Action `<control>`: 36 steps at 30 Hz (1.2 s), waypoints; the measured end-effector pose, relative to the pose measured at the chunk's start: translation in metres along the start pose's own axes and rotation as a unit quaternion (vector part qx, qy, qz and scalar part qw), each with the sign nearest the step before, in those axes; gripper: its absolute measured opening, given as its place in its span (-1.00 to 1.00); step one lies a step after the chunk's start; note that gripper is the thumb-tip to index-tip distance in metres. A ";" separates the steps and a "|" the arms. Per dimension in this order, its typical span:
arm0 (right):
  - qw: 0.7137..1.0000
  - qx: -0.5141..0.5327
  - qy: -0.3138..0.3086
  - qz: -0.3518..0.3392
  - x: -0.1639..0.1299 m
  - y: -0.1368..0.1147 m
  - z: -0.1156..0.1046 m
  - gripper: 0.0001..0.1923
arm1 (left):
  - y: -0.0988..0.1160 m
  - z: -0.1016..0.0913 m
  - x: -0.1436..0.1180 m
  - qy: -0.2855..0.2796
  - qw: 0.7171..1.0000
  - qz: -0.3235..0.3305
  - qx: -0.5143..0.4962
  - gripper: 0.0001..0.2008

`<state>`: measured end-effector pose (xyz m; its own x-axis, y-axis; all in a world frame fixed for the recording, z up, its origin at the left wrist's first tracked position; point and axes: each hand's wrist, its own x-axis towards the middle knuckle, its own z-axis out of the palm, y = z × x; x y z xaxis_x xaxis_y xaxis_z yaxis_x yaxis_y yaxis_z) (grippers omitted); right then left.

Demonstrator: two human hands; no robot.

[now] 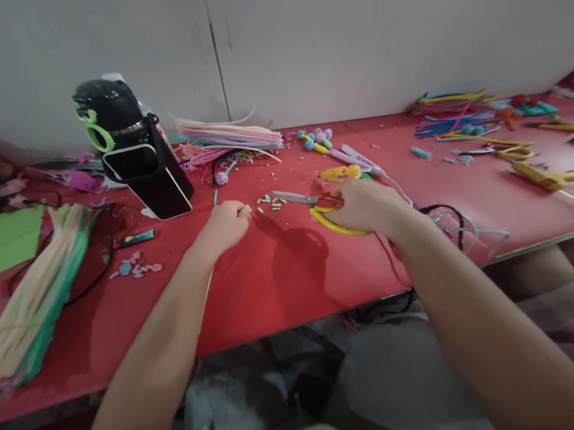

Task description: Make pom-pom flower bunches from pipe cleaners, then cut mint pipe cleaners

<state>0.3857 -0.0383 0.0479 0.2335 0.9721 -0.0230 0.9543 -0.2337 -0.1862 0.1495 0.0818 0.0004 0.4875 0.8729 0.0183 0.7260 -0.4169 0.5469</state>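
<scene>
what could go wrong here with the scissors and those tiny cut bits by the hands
The right hand rests on the yellow-handled scissors, whose blades point toward the left hand, so a nick seems possible. The small green cut pieces lie loose between both hands and could scatter. The cables by the right wrist might snag.

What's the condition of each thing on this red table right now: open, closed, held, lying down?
Scissors: blades nearly closed, lying on the red table, right hand on the yellow handles.
Left hand: fingers pinched at a small mint-green cut piece.
Black bottle: upright, lid shut.
Phone: propped tilted, screen dark.
Yellow glue gun: lying on its side, unheld.
Pipe cleaner bundle: lying flat.
</scene>
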 end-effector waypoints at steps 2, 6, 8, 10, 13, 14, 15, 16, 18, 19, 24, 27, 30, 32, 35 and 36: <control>0.997 0.064 0.020 0.039 -0.003 0.002 0.008 -0.52 | 0.003 0.000 0.000 -0.015 0.998 0.009 -0.056 -0.74; 0.921 0.382 -0.013 0.077 -0.008 -0.012 0.034 -0.44 | 0.013 0.001 -0.004 -0.086 0.972 0.015 -0.216 -0.73; 0.845 0.532 -0.043 0.043 -0.009 -0.027 0.047 -0.44 | 0.019 0.003 -0.008 -0.131 0.951 0.003 -0.281 -0.75; 0.795 0.604 -0.048 0.012 -0.007 -0.042 0.056 -0.45 | 0.024 0.005 -0.012 -0.168 0.933 -0.003 -0.318 -0.78; 0.777 0.627 -0.039 -0.026 -0.001 -0.054 0.063 -0.44 | 0.027 0.008 -0.016 -0.209 0.914 0.011 -0.347 -0.85; 0.775 0.629 -0.041 -0.043 0.001 -0.055 0.065 -0.44 | 0.027 0.009 -0.017 -0.217 0.909 0.018 -0.355 -0.86; 0.771 0.633 -0.043 -0.060 0.003 -0.055 0.066 -0.44 | 0.027 0.009 -0.018 -0.220 0.906 0.022 -0.361 -0.86; 0.764 0.640 -0.045 -0.074 0.005 -0.055 0.066 -0.44 | 0.027 0.008 -0.018 -0.220 0.904 0.023 -0.365 -0.86; 0.746 0.659 -0.042 -0.086 0.007 -0.053 0.067 -0.43 | 0.026 0.007 -0.019 -0.218 0.903 0.018 -0.371 -0.84; 0.737 0.669 -0.042 -0.086 0.008 -0.052 0.067 -0.42 | 0.026 0.006 -0.020 -0.222 0.901 0.015 -0.373 -0.84; 0.712 0.694 -0.066 -0.089 0.011 -0.052 0.069 -0.40 | 0.024 0.006 -0.021 -0.264 0.888 0.017 -0.376 -0.85; 0.718 0.684 -0.075 -0.101 0.011 -0.051 0.069 -0.41 | 0.024 0.007 -0.021 -0.269 0.893 0.025 -0.360 -0.85; 0.727 0.674 -0.075 -0.106 0.010 -0.050 0.068 -0.44 | 0.025 0.006 -0.021 -0.272 0.897 0.020 -0.347 -0.82; 0.732 0.671 -0.063 -0.100 0.011 -0.049 0.067 -0.46 | 0.026 0.006 -0.021 -0.268 0.897 0.010 -0.351 -0.81; 0.736 0.671 -0.033 -0.078 0.013 -0.046 0.066 -0.45 | 0.027 0.007 -0.021 -0.249 0.902 -0.002 -0.353 -0.79; 0.737 0.672 -0.024 -0.073 0.013 -0.046 0.066 -0.45 | 0.027 0.008 -0.021 -0.242 0.904 -0.004 -0.352 -0.78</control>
<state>0.3330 -0.0133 -0.0084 0.1087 0.9919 0.0651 -0.0842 0.0745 -0.9937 0.1623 0.0504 0.0082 0.7621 0.5911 -0.2643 0.3261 0.0023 0.9453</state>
